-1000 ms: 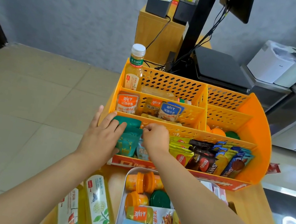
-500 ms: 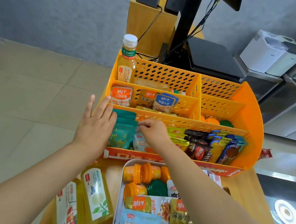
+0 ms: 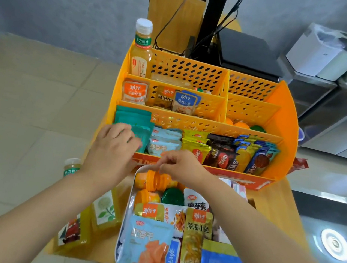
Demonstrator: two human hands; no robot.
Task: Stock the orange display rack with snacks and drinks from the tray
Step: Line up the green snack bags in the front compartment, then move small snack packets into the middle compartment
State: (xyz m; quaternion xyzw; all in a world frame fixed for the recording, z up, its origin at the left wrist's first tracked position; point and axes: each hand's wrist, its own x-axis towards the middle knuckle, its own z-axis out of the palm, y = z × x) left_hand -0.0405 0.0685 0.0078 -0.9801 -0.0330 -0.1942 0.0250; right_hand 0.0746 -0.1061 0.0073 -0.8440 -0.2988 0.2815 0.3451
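Perforated orange plastic rack (image 3: 283, 116), stepped in three tiers on a pale wooden counter (image 3: 274, 205). Back tier, left corner: upright tea bottle (image 3: 141, 47), clear plastic, white ribbed cap, green label. Middle tier: glossy fish-snack sachets (image 3: 160, 97) in orange, gold and blue, standing on edge. Front tier, packed left to right: matte teal pouches (image 3: 132, 118), pale blue dried-apricot packs (image 3: 164, 140), yellow and dark foil wafer packs (image 3: 214, 152). Left hand (image 3: 113, 145) at the rack's front left corner, fingers curled against the teal pouches; grip or mere touch, cannot tell. Right hand (image 3: 182, 164) above the tray's far end, thumb and forefinger pinching the rim of a small orange ribbed bottle (image 3: 156, 180). White rounded tray (image 3: 127, 210) just before the rack, heaped with round caps and crinkly flat packets. Square yellow drink bottles (image 3: 96, 216) lying left of the tray.
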